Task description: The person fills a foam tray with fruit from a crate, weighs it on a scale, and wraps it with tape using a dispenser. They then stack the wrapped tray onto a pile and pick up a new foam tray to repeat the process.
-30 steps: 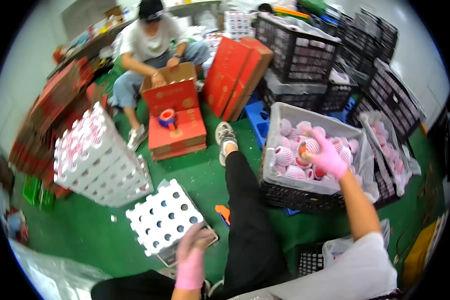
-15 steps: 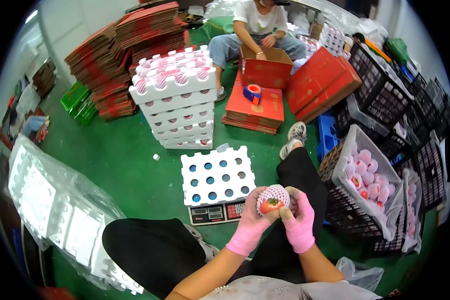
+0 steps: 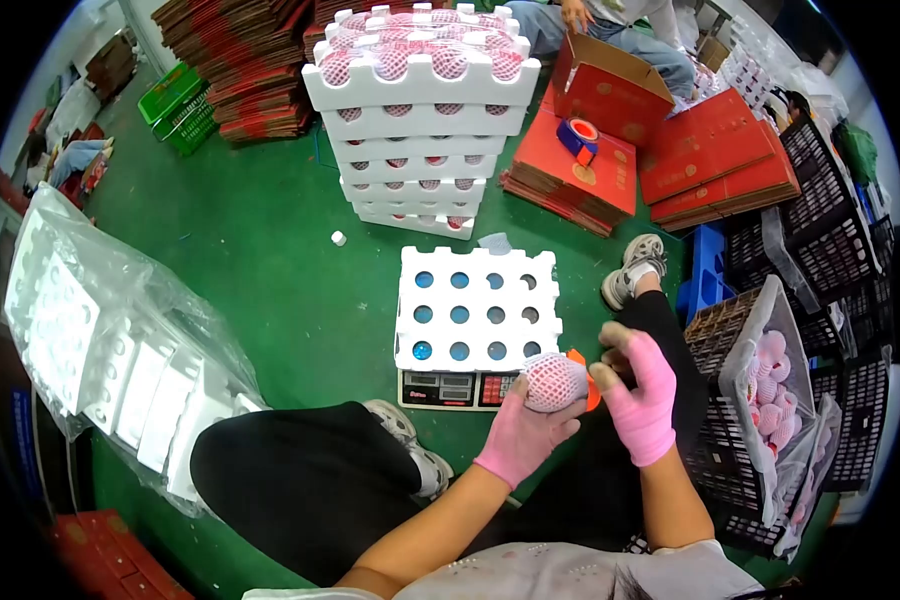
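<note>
My left hand (image 3: 522, 437), in a pink glove, grips a round fruit wrapped in white foam netting (image 3: 553, 380). My right hand (image 3: 638, 392), also pink-gloved, hovers just right of the fruit with fingers apart, holding nothing. Right in front of the fruit lies an empty white foam tray with round holes (image 3: 476, 309), resting on a digital scale (image 3: 457, 389). A small orange object (image 3: 581, 382) shows behind the fruit. My black-trousered legs stretch out on either side.
A stack of filled foam trays (image 3: 425, 110) stands beyond the empty one. A crate of netted fruit (image 3: 767, 384) sits at right among black crates. Red cartons (image 3: 715, 150), a tape roll (image 3: 578, 134), bagged foam trays (image 3: 110, 340) at left, and another person at the top.
My view has swung from the fruit crate to the scale. The fruit went from my right hand into both hands, and now only my left hand holds it; my right hand has let go.
</note>
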Demonstrator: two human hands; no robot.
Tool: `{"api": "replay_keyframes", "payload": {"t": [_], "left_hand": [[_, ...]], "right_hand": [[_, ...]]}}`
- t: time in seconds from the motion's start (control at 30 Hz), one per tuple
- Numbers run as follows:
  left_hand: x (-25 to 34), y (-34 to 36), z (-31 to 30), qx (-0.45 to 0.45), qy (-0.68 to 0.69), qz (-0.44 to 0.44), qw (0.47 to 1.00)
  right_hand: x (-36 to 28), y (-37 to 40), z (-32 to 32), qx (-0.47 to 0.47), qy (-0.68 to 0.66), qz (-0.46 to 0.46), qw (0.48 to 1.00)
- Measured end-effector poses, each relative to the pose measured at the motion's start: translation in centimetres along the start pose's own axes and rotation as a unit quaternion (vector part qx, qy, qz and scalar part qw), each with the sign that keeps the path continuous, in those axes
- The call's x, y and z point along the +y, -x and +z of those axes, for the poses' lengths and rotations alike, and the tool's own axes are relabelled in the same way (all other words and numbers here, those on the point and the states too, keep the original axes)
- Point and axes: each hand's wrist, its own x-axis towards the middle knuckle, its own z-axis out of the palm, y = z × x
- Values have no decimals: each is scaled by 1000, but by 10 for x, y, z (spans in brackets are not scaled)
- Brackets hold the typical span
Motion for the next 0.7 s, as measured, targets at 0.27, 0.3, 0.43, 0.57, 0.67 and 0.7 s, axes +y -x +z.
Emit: {"api": "replay_keyframes", "payload": {"t": [0.27,0.3,0.43,0.57,0.67,0.7], "left_hand": [[4,-20,-21,112,-156,115,975],[14,-20,-20,122,-128,88,980],[28,-28,-30,169,-171,76,968],[39,-46,-48,249,-389,124,878],[29,-45,-69,303,-615,158,711],[25,-44,-78,302,-640,177,684]], "right_hand": [[25,-17,67,-143,264,-185,936],[34,-27,72,-164,257,-196,932],[42,-78,78,-295,267,-202,895],[98,-142,89,-194,318,-58,926],[145,-161,106,-202,313,-41,927],[149,-167,111,-209,304,-49,928]]}}
